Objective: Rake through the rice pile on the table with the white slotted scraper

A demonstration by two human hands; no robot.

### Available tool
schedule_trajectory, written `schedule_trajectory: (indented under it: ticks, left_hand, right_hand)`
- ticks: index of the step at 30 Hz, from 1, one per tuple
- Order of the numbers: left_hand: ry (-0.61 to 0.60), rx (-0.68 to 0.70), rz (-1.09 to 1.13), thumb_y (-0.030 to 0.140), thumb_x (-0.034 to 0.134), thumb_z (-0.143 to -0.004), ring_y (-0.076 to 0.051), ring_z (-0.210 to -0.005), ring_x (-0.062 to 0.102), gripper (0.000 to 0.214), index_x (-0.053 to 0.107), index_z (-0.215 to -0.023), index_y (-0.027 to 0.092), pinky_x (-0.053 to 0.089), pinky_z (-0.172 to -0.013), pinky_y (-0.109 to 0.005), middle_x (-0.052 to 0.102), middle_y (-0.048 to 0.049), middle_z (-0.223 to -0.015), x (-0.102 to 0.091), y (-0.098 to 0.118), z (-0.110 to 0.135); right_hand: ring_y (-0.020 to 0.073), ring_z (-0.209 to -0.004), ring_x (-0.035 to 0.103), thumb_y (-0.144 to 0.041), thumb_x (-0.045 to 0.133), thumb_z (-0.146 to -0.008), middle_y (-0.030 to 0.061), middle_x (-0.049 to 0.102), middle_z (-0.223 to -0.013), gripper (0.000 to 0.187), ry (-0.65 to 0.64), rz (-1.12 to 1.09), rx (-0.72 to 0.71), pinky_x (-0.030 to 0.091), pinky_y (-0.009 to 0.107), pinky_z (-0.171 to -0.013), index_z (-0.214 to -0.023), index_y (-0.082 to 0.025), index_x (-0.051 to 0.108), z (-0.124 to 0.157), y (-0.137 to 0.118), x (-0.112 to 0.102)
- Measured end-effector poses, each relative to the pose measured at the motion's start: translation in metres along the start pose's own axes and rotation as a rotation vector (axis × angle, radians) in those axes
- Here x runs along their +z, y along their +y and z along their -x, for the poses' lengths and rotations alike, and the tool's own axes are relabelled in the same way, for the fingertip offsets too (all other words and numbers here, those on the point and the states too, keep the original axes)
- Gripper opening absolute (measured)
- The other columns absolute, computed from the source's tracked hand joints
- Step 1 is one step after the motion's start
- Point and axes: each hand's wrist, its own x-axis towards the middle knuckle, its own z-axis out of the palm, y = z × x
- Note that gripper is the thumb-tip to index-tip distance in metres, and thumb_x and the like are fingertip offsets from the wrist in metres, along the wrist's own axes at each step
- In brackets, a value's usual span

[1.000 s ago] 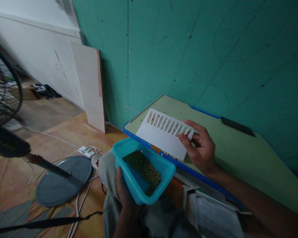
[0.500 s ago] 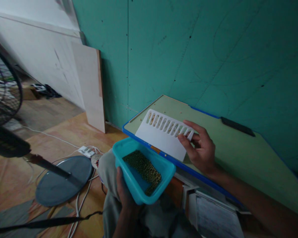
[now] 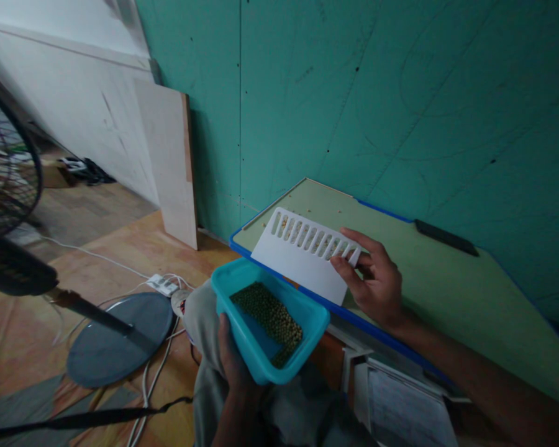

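My left hand [image 3: 235, 360] is wrapped round the near left side of a turquoise plastic tub [image 3: 271, 371], holding it over my lap. Inside the tub lie small dark green beans [image 3: 256, 302] and paler tan beans [image 3: 289, 329] toward the near right end. At the table's near edge, a white slotted plastic panel [image 3: 302, 264] slopes down toward the tub. My right hand [image 3: 377, 282] pinches the panel's right end between thumb and fingers. Small tan bits show through the row of slots; whether they lie on or behind the panel I cannot tell.
The green tabletop [image 3: 447, 292] has a blue edge and a few scattered tan beans [image 3: 309, 211]. A black bar [image 3: 446, 237] lies at its back against the green wall [image 3: 284, 93]. A fan base [image 3: 116, 347], cables and a power strip [image 3: 163, 285] are on the floor at left.
The white slotted panel and my right hand have shifted slightly left and toward me. The tub and my left hand have stayed in place.
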Motion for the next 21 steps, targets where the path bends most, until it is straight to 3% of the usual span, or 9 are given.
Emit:
schedule_trajectory:
  ticks: [4,10,17,21]
  left_hand:
    - [-0.019,-0.011,-0.038,0.054,0.059,-0.098,-0.028,-0.117,0.072,0.034,0.077,-0.106,0.026,0.057,-0.103,-0.041,0.082,-0.0024,-0.092,0.000,0.001,0.001]
    - [0.057,0.130,-0.143,0.050,0.070,-0.093,-0.025,-0.118,0.071,0.032,0.075,-0.118,0.031,0.056,-0.104,-0.038,0.081,0.0031,-0.082,-0.011,0.000,-0.007]
    - [-0.032,0.041,-0.064,0.053,0.062,-0.098,-0.023,-0.103,0.077,0.026,0.079,-0.098,0.033,0.060,-0.097,-0.035,0.082,0.0010,-0.086,-0.012,0.001,-0.007]
    - [-0.039,0.057,-0.062,0.050,0.064,-0.097,-0.024,-0.100,0.078,0.022,0.079,-0.098,0.035,0.063,-0.093,-0.037,0.082,0.0018,-0.087,-0.012,0.001,-0.008]
  right_hand:
    - [0.0181,-0.072,0.077,-0.036,0.075,-0.092,0.0006,0.082,-0.094,0.048,-0.002,0.035,0.005,0.065,0.030,-0.066,-0.138,-0.031,0.063,-0.002,0.003,0.000]
    - [0.0170,-0.064,0.073,-0.038,0.074,-0.093,0.0027,0.082,-0.090,0.048,0.076,0.110,0.055,0.060,0.027,-0.056,-0.138,-0.026,0.062,-0.007,0.010,-0.001]
    - [0.0196,-0.070,0.076,-0.038,0.074,-0.093,0.0076,0.082,-0.097,0.052,0.215,-0.020,0.079,0.060,0.027,-0.055,-0.141,-0.023,0.059,-0.010,0.012,0.003]
    - [0.0188,-0.068,0.075,-0.039,0.076,-0.091,0.0034,0.080,-0.085,0.053,0.107,-0.045,0.108,0.059,0.027,-0.054,-0.139,-0.024,0.059,-0.009,0.011,0.003]
